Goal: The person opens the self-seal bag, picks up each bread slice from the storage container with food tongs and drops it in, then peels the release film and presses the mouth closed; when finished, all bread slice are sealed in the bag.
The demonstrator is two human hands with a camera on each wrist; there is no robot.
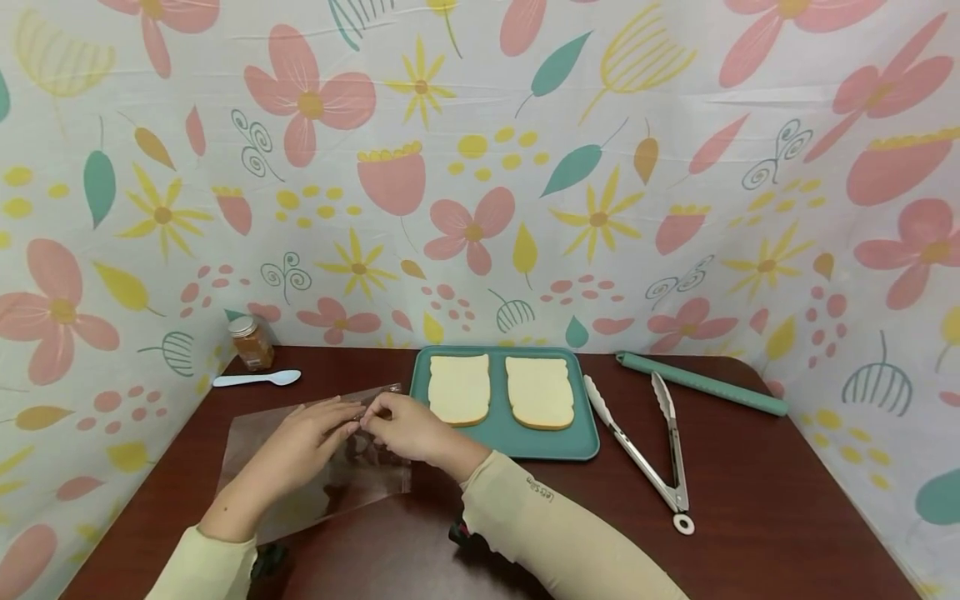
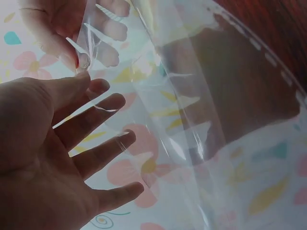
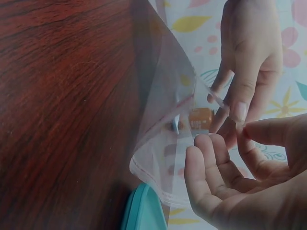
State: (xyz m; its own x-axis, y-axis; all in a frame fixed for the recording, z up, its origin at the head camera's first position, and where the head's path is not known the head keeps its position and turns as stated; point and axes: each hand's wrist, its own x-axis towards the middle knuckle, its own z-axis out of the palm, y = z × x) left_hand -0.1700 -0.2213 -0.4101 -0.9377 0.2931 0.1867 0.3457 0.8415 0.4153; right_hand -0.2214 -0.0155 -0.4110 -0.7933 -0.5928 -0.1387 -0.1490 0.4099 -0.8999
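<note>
A clear plastic bag (image 1: 378,477) is held up over the left half of the table. My left hand (image 1: 300,442) pinches its upper edge between thumb and forefinger, the other fingers spread behind the film (image 2: 206,91). Close against it, my right hand (image 1: 408,429) pinches the same edge with thumb and forefinger. In the right wrist view the fingertips of both hands nearly meet, and the bag (image 3: 160,115) hangs from them, slightly creased. Whether its mouth is parted cannot be told.
A teal tray (image 1: 517,446) with two bread slices (image 1: 459,389) stands right of the bag. Metal tongs (image 1: 645,454) lie spread beside it, a green stick-like thing (image 1: 705,383) behind them. A small jar (image 1: 251,342) and a white spoon (image 1: 258,379) are at back left.
</note>
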